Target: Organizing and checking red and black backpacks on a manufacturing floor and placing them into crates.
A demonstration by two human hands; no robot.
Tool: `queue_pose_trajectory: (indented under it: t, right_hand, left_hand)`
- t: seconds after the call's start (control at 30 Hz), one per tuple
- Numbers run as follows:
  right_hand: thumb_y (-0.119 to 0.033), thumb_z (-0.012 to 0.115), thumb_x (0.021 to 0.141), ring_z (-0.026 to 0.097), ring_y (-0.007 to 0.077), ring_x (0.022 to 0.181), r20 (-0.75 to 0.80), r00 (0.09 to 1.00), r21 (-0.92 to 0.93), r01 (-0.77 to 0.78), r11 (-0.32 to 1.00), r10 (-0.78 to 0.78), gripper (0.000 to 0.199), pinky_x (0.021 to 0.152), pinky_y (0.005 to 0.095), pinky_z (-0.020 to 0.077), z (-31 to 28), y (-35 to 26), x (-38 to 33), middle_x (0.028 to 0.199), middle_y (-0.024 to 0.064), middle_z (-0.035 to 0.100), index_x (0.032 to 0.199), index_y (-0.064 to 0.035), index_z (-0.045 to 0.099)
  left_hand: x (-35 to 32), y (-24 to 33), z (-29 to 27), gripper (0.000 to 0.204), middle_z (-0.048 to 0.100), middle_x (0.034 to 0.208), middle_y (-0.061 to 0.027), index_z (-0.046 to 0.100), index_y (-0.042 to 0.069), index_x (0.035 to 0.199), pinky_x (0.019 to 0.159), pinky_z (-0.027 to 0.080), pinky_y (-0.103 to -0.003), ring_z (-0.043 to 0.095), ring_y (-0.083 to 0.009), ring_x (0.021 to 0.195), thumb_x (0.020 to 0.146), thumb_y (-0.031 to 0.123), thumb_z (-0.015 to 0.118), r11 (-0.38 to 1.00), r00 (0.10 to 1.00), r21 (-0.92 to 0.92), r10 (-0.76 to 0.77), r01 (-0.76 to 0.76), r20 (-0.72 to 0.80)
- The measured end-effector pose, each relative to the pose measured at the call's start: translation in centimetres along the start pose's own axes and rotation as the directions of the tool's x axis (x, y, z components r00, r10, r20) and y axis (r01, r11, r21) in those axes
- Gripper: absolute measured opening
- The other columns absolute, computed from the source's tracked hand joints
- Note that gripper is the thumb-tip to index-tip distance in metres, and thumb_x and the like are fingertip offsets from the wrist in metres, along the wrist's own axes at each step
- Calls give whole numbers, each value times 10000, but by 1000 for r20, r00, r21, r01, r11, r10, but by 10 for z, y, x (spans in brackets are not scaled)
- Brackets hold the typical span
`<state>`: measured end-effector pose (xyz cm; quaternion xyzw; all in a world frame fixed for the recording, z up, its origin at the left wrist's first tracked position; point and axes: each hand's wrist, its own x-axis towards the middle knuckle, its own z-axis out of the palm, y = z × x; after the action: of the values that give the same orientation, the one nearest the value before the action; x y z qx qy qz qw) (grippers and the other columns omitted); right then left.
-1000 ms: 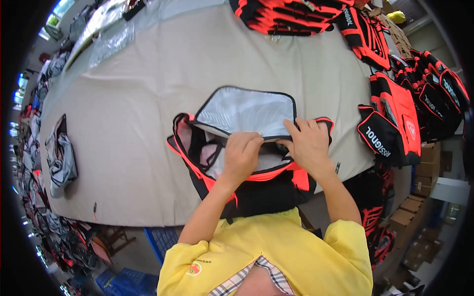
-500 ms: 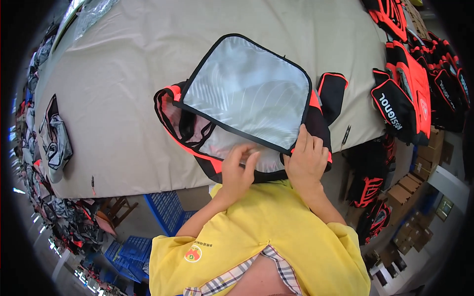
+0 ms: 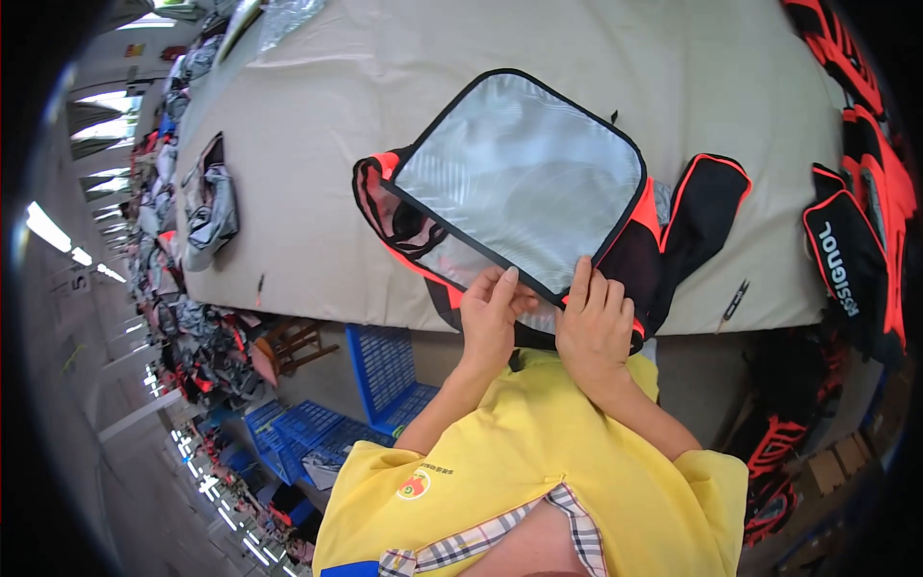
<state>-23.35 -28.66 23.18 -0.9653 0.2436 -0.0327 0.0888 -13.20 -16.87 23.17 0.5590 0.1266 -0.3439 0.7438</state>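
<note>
A black and orange bag lies at the near edge of the table. Its silvery-grey flap, bound in black, is spread over it, and part of the grey-lined opening shows at the left. My left hand is closed at the flap's near edge, thumb and fingers pinched together there. Beside it, my right hand grips the bag at the flap's near corner, with the fingers lying over the corner and the thumb hidden. A black strap-like piece with orange edging sticks out at the bag's right.
The table has a beige cloth. A grey and black folded piece lies at the left, a small dark tool at the right. More black and orange bags stand at the right edge. Blue crates stand below on the left.
My view has turned, so the scene sits further right. My left hand has moved from over the opening to the flap's near edge. The right hand stays at the corner.
</note>
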Motion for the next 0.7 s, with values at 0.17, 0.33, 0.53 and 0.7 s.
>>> queue_pose_trajectory:
  t: [0.17, 0.33, 0.53, 0.7]
  right_hand:
    - [-274, 809, 740, 548, 267, 923, -3, 997, 133, 74, 988, -74, 828, 723, 388, 461, 5, 17, -3, 1027, 112, 576, 1416, 92, 500]
    - [-295, 771, 805, 543, 266, 911, -18, 988, 182, 153, 971, -152, 775, 711, 379, 463, 13, 30, -6, 982, 113, 556, 1398, 128, 506]
    - [-326, 776, 820, 544, 265, 913, -72, 975, 224, 221, 949, -210, 773, 712, 374, 464, 13, 32, -2, 976, 121, 558, 1386, 127, 511]
    - [-364, 747, 832, 547, 271, 958, -49, 972, 221, 234, 947, -229, 773, 744, 386, 470, 7, 39, -5, 1018, 119, 577, 1403, 99, 509]
  left_hand:
    - [1, -16, -7, 147, 699, 957, -83, 607, 10, 1094, 785, 561, -333, 684, -178, 876, 1053, 151, 609, 999, 998, 29, 46, -44, -45]
    - [-2, -23, 5, 157, 704, 1017, -71, 602, 48, 1147, 849, 542, -366, 675, -192, 940, 1058, 177, 596, 999, 1000, -48, 7, -8, -15]
    - [-5, -38, 0, 210, 710, 1100, -72, 592, 71, 1223, 867, 539, -384, 674, -198, 987, 1067, 210, 578, 997, 996, -21, 74, -73, 57]
    - [-8, -45, 11, 346, 695, 1230, -98, 548, 65, 1356, 840, 527, -392, 661, -222, 1058, 1054, 232, 574, 977, 973, -162, 163, -137, 162]
